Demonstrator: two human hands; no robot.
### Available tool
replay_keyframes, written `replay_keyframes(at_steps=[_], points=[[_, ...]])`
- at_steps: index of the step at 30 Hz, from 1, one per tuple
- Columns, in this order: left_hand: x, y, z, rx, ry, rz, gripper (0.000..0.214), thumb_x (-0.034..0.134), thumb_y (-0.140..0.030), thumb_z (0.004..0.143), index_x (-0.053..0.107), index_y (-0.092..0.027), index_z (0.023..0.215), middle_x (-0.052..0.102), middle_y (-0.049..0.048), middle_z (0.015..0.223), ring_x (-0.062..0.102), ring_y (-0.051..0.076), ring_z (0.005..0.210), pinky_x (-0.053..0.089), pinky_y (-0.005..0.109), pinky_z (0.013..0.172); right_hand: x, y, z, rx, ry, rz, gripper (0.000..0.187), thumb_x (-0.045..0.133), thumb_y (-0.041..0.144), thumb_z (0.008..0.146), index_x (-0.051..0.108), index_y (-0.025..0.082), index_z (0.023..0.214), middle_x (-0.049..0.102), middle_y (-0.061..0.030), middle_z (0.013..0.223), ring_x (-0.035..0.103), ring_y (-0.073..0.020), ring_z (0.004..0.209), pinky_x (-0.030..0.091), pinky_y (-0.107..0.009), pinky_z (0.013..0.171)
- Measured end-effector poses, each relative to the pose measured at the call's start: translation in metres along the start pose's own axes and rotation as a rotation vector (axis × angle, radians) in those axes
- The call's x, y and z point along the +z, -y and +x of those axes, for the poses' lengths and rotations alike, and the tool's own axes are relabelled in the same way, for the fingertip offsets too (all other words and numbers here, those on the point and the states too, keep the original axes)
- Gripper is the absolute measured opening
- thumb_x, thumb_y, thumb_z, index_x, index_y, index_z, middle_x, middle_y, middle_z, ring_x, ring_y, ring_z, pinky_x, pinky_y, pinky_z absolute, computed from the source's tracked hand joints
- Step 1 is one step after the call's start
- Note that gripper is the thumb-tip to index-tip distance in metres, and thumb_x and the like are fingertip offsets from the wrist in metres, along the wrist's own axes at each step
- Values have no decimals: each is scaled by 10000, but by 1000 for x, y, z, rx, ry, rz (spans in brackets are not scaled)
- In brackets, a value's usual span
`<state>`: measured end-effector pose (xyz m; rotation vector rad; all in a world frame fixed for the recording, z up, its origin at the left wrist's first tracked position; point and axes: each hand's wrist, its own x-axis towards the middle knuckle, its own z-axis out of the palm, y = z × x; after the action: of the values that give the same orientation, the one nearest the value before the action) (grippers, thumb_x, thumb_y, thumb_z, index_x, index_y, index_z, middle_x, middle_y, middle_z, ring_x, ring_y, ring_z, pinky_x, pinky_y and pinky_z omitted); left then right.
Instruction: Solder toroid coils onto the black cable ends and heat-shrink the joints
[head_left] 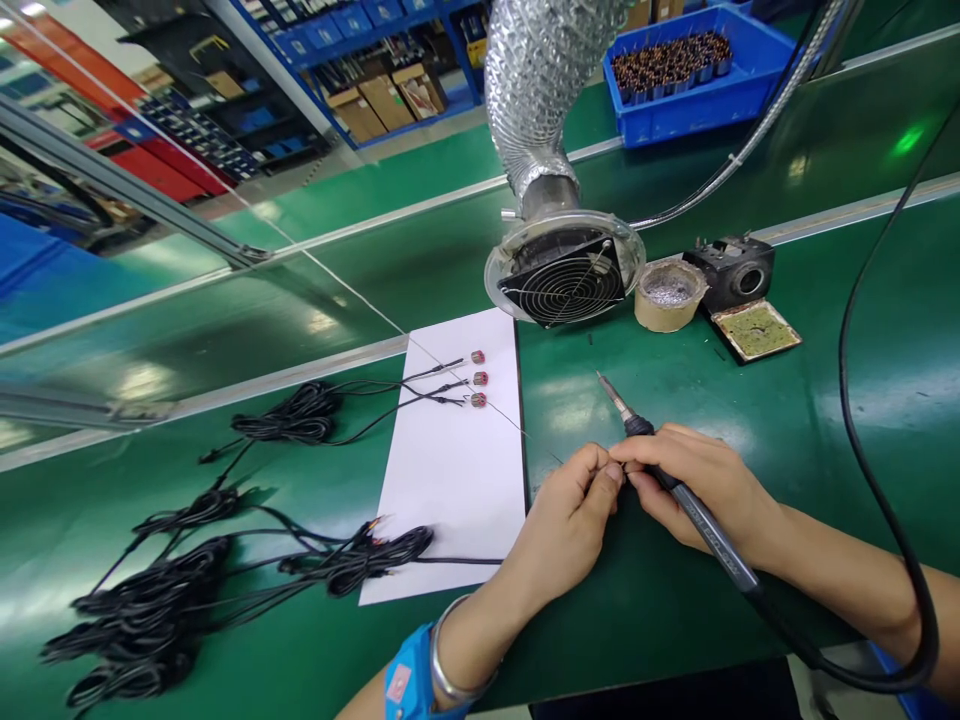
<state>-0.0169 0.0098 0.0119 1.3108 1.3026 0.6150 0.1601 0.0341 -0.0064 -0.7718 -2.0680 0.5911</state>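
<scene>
My right hand point(709, 490) is closed around a soldering iron point(701, 525), its bare metal tip pointing up and left, away from my fingers. Its thumb and forefinger meet the fingertips of my left hand point(574, 515). My left hand is pinched on something small and dark, mostly hidden between the fingers. A black cable point(465, 561) runs over the paper and disappears under my left wrist. Left of my hands, a white sheet point(450, 480) bears three small red-and-metal parts point(479, 379), lined up beside the stripped ends of black cables point(420, 385).
Coiled black cables point(157, 610) cover the left of the green bench. A fume extractor point(566, 275) hangs above it. Behind my right hand are a tape roll point(670, 297), an iron stand point(731, 270) and a sponge tray point(756, 330). A blue bin point(675, 120) stands farther back.
</scene>
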Motion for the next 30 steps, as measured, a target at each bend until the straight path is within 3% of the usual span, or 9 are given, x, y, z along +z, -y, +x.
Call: replay_keyframes(at_steps=[11,14,18,22,26,30], points=[[5,8,1,-147,34,-318,366,490,-492,931,478,-186,731,415,-68,584,234,58,450,187,206,429,-1,6,0,53,-12,52,300,504,57,940,554,225,1183,708,-3,921,606,-121,715,508,-259,700],[2,5,3,-176,101,-296,341,501,-486,921,506,-183,763,458,-61,584,327,52,431,248,174,404,0,5,-3,8,-4,-10,297,472,68,949,552,214,1195,653,-4,813,550,-137,677,487,-270,666],[-4,2,9,-226,199,-293,293,606,-458,836,514,-184,782,553,-39,661,491,68,453,414,180,409,-2,-1,-7,-152,73,-175,284,434,118,981,561,184,1226,525,-10,727,444,-163,649,426,-279,594],[2,1,14,-214,63,-365,290,620,-436,800,504,-180,732,546,-54,570,467,56,390,385,167,381,-15,-5,-2,-131,34,-183,292,454,99,965,599,220,1187,514,11,681,445,-152,625,422,-267,588],[13,1,15,-219,-96,-421,267,637,-412,768,520,-176,720,548,-62,549,457,59,393,439,189,405,-38,7,-1,55,-114,-53,361,520,66,930,594,238,1238,679,-20,862,577,-146,696,491,-287,663],[19,1,14,-216,-159,-415,235,616,-375,778,519,-173,705,562,-59,550,478,59,394,443,187,412,-55,18,-16,201,-145,3,395,581,165,921,600,256,1305,632,-20,804,583,-165,686,473,-298,583]])
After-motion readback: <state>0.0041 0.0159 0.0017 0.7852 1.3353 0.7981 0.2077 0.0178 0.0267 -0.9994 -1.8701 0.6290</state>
